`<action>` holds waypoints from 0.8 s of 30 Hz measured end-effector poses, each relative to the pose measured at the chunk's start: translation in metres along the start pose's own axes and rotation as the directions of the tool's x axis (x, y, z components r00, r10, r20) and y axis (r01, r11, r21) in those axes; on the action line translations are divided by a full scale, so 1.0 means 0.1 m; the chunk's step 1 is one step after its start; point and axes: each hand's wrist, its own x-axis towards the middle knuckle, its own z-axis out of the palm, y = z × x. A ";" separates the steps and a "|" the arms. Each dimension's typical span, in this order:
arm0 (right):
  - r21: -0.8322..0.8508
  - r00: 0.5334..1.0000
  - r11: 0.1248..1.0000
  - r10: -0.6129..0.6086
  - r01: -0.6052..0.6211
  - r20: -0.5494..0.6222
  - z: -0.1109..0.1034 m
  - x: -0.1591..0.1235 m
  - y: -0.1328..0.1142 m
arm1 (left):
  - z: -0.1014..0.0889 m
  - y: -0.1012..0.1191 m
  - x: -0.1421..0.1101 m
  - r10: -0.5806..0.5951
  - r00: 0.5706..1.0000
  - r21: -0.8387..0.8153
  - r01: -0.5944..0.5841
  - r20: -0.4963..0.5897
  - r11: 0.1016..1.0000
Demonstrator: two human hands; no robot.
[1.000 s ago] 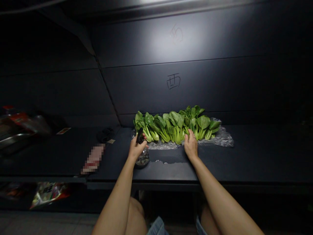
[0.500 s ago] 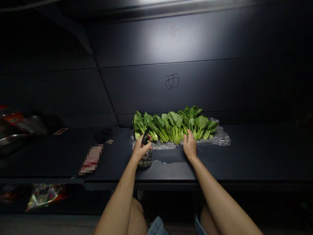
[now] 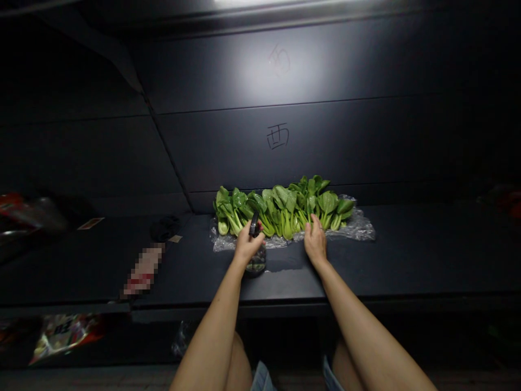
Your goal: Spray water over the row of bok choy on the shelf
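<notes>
Left hand (image 3: 247,245) is gripping spray bottle (image 3: 257,264) upright; right hand (image 3: 315,241) is resting open against bok choy (image 3: 285,209) on plastic sheet (image 3: 358,228), along surface (image 3: 427,255) back edge. Risk: slick plastic is letting stems slide.

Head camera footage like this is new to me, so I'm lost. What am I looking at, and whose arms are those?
There is no machine here: one camera worn on a person's head looks down at their own two bare arms, so all three pictures come from there. On the dark shelf lies a row of bok choy on clear plastic film. The left hand holds a spray bottle with a black trigger head; the right hand rests by the stems.
</notes>
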 end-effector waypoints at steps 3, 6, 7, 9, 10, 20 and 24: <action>0.006 1.000 1.000 0.008 -0.008 -0.010 -0.03 0.02 0.03 | 0.09 -0.02 -0.01 -0.004 1.000 0.026 0.004 0.024 1.000; 0.002 1.000 1.000 0.020 -0.020 -0.020 -0.06 0.03 0.07 | 0.18 -0.03 -0.01 0.028 0.999 0.076 -0.031 0.043 0.997; 0.000 1.000 1.000 0.020 -0.020 -0.023 -0.07 0.04 0.08 | 0.20 -0.04 0.00 0.040 0.998 0.099 -0.044 0.046 0.994; -0.007 1.000 1.000 0.016 -0.016 -0.024 -0.11 0.05 0.11 | 0.25 -0.04 0.00 0.067 0.996 0.144 -0.074 0.057 0.987; -0.010 1.000 1.000 0.014 -0.014 -0.024 -0.12 0.06 0.13 | 0.27 -0.04 0.00 0.082 0.995 0.163 -0.091 0.062 0.982; -0.013 0.999 0.999 0.031 -0.032 -0.041 -0.23 0.08 0.16 | 0.36 -0.06 -0.01 0.133 0.989 0.269 -0.147 0.069 0.952; -0.026 0.999 0.999 0.041 -0.041 -0.026 -0.23 0.09 0.15 | 0.40 -0.07 0.00 0.154 0.986 0.256 -0.166 0.066 0.952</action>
